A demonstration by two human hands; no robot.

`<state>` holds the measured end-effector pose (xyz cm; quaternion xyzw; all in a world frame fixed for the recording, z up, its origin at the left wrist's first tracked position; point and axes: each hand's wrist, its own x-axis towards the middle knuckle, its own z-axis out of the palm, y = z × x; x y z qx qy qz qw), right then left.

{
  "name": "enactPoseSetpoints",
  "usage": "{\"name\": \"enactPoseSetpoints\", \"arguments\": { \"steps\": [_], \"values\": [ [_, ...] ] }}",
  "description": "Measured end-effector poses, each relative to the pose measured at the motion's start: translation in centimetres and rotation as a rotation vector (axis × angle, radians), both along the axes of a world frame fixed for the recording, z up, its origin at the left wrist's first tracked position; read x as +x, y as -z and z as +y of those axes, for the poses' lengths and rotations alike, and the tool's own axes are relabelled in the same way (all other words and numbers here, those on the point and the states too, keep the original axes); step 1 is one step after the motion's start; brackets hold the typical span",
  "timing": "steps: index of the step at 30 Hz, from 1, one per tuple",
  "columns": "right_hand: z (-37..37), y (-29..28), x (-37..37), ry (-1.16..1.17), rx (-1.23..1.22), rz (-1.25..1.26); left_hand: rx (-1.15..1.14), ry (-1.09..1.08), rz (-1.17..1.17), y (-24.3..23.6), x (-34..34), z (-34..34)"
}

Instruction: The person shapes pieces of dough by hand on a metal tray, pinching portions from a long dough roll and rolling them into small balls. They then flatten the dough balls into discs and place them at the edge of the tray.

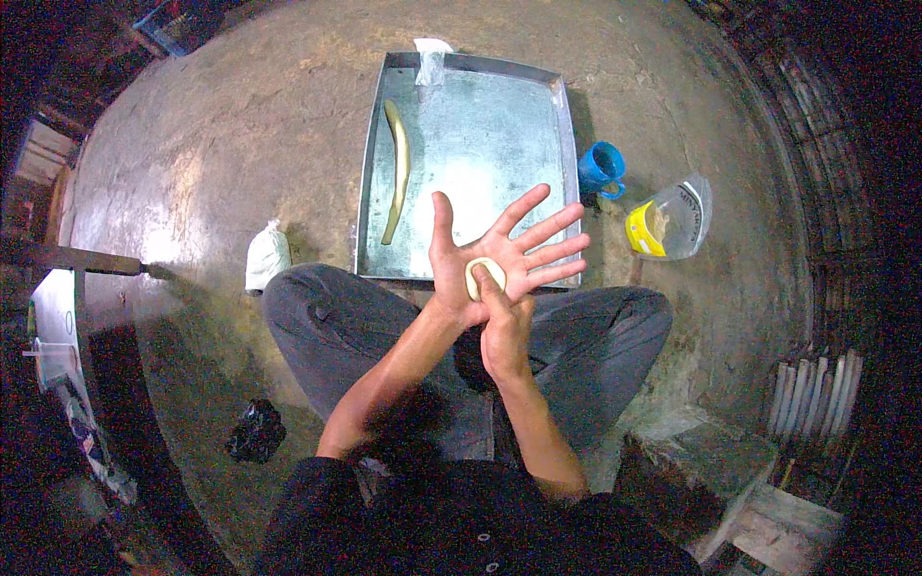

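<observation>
Bearing flattened dough disc on left hand, nearly round, lengthening slightly fore-and-aft. Spreading left fingers wide, palm up; pressing disc with thumb of right hand, curling partly hidden fingers, closure unclear. Beyond, observing bowed dough rope pointing away along left side inside metal tray; just right, blue mug, contents unclear; over far rim, plastic bag.

Your head camera looks steeply down from above your fingers, rather near; its wide view takes also the floor around them.
</observation>
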<state>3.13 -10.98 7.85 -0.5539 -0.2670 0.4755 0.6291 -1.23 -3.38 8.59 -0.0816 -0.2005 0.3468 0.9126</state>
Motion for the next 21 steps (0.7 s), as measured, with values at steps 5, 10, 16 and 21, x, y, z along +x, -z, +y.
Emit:
{"name": "enactPoseSetpoints", "arguments": {
  "steps": [5,10,16,21],
  "values": [
    [0.0,-0.1,1.1,-0.131,-0.033,0.000,-0.061,-0.007,-0.022,-1.0,-0.2,0.0],
    [0.0,0.3,1.3,-0.112,0.023,0.120,-0.057,-0.015,-0.010,-1.0,-0.1,0.0],
    [-0.2,-0.6,0.6,-0.005,0.015,-0.197,0.007,0.008,0.071,-0.2,0.0,-0.2],
    [-0.2,-0.3,0.3,0.066,0.009,-0.281,0.038,0.018,0.001,0.6,0.1,-0.2]
  ]
}}
